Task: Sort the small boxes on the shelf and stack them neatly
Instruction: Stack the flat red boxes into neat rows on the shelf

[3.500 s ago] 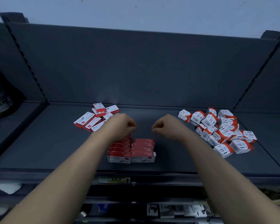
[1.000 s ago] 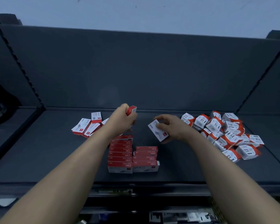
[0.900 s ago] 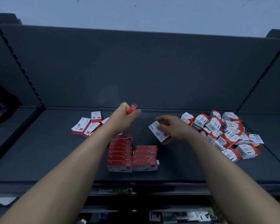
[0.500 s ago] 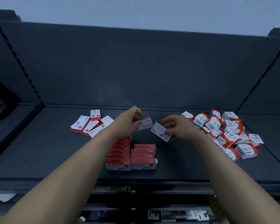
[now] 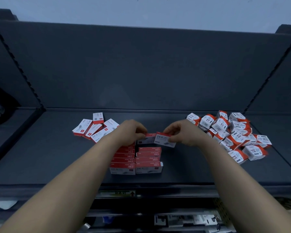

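**Two Flat Boxes Held Over the Stacks**

We hold one flat red-and-white box in each hand. The left hand [image 5: 133,132] pinches the left box [image 5: 147,137] at its left end, fingers curled around it. The right hand [image 5: 181,132] pinches the right box [image 5: 164,140], marked 24/6, along its right side. The two boxes meet end to end at 12 o'clock from the twin stacks [image 5: 148,159], which stand side by side, touching, near the front of the shelf [image 5: 40,157]. We cannot tell whether the held boxes touch the stacks. At 10 o'clock, loose flat boxes [image 5: 94,128] lie scattered. At 2 o'clock, a heap of paper clip boxes [image 5: 233,133] sits well apart.
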